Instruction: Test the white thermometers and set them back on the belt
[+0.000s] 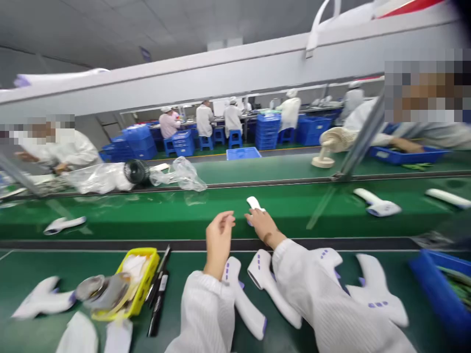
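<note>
Right hand (pixel 262 226) pinches white thermometer gun (pixel 253 203) on the far green belt (pixel 184 215); left hand (pixel 218 235) hovers near, fingers loosely curled, empty. Risk: light fingertip grip lets the gun slip.

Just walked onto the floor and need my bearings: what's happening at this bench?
A person in white sleeves reaches over a green conveyor belt. The right hand rests on a white handheld device lying on the belt; the left hand hovers beside it, holding nothing. More white devices lie on the near bench.
</note>
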`<move>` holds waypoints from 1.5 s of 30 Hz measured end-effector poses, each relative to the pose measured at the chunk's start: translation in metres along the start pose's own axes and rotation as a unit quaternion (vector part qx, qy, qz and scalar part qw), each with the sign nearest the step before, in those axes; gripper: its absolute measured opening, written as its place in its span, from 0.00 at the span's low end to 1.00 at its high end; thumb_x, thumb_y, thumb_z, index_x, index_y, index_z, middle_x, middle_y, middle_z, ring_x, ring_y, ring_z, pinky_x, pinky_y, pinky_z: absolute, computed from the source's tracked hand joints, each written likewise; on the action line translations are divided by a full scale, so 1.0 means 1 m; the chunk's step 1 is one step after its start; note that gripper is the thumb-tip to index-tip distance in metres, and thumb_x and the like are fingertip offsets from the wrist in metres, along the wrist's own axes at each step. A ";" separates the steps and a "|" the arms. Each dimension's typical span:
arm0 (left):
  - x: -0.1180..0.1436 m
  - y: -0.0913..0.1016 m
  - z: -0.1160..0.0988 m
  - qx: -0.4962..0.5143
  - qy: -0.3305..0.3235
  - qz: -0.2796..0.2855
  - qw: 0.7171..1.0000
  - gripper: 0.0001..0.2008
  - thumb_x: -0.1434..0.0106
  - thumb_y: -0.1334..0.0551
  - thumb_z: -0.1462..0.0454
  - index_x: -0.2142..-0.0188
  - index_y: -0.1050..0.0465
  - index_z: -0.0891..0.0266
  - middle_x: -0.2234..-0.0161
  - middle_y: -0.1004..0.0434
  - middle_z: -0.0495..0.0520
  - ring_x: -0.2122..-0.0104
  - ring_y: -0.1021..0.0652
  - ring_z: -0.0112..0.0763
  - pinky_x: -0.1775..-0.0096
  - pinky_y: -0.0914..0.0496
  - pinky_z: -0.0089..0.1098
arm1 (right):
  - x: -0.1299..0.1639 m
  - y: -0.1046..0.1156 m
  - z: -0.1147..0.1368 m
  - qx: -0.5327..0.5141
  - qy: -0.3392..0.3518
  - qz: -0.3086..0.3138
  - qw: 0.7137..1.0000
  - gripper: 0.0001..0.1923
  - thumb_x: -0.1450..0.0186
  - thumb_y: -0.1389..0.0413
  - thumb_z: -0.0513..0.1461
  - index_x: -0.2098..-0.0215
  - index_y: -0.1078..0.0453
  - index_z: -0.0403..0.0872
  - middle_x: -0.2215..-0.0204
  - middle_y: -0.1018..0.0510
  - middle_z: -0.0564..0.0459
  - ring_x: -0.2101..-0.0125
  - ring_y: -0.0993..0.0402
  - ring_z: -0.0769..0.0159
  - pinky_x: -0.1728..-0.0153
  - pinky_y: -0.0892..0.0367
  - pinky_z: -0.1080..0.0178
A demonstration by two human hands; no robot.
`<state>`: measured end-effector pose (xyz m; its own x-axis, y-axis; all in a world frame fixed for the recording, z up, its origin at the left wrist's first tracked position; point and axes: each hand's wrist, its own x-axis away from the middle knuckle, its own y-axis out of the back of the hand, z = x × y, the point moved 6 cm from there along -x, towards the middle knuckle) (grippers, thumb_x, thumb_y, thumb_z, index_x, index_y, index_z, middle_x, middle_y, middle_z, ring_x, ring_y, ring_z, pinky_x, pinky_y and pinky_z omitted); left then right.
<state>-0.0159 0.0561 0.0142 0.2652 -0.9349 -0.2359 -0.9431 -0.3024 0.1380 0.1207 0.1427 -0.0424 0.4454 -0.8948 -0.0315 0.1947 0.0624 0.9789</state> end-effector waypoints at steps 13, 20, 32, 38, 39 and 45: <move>0.015 0.014 0.007 -0.170 -0.035 0.057 0.983 0.16 0.35 0.45 0.64 0.49 0.29 0.62 0.50 0.27 0.61 0.55 0.25 0.44 0.53 0.32 0.45 | -0.009 0.029 0.016 -0.269 0.006 -0.086 0.959 0.19 0.47 0.34 0.35 0.59 0.33 0.43 0.59 0.27 0.47 0.57 0.29 0.57 0.53 0.35 0.54; 0.036 -0.012 -0.046 -0.126 -0.098 0.197 0.967 0.34 0.40 0.35 0.64 0.36 0.43 0.51 0.40 0.33 0.56 0.43 0.29 0.40 0.45 0.34 0.38 | 0.065 0.087 0.039 -0.566 0.027 -0.185 0.803 0.18 0.37 0.49 0.53 0.60 0.38 0.49 0.68 0.30 0.56 0.67 0.31 0.67 0.64 0.34 0.63; 0.063 -0.029 -0.090 -0.021 -0.136 0.145 0.980 0.29 0.33 0.42 0.56 0.35 0.46 0.50 0.40 0.32 0.55 0.45 0.26 0.41 0.49 0.29 0.35 | 0.090 0.098 0.061 -0.865 0.062 -0.176 0.467 0.22 0.42 0.37 0.53 0.55 0.29 0.51 0.73 0.30 0.59 0.76 0.36 0.73 0.76 0.36 0.70; 0.072 -0.031 -0.096 0.017 -0.092 0.141 0.986 0.31 0.33 0.42 0.52 0.34 0.50 0.48 0.39 0.32 0.52 0.45 0.26 0.37 0.50 0.29 0.33 | 0.093 0.100 0.062 -0.874 0.100 -0.163 0.446 0.15 0.37 0.43 0.45 0.52 0.30 0.53 0.76 0.31 0.60 0.84 0.45 0.75 0.87 0.47 0.72; 0.074 -0.031 -0.097 0.018 -0.079 0.138 0.987 0.31 0.33 0.42 0.52 0.34 0.50 0.48 0.41 0.31 0.52 0.47 0.25 0.37 0.52 0.28 0.33 | 0.094 0.100 0.062 -0.878 0.100 -0.165 0.438 0.14 0.38 0.43 0.44 0.53 0.30 0.53 0.75 0.30 0.60 0.83 0.44 0.75 0.88 0.47 0.72; 0.082 -0.034 -0.104 -0.012 -0.081 0.127 0.989 0.30 0.33 0.42 0.52 0.35 0.47 0.50 0.41 0.31 0.54 0.48 0.25 0.41 0.53 0.28 0.36 | 0.096 0.098 0.063 -0.905 0.099 -0.130 0.392 0.11 0.39 0.43 0.44 0.58 0.30 0.53 0.77 0.30 0.61 0.86 0.45 0.75 0.89 0.48 0.72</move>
<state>0.0590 -0.0299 0.0901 -0.0168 -0.9396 -0.3418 -0.9698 -0.0678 0.2342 0.1278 0.0347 0.0630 0.2295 -0.9339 -0.2740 0.4765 0.3533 -0.8050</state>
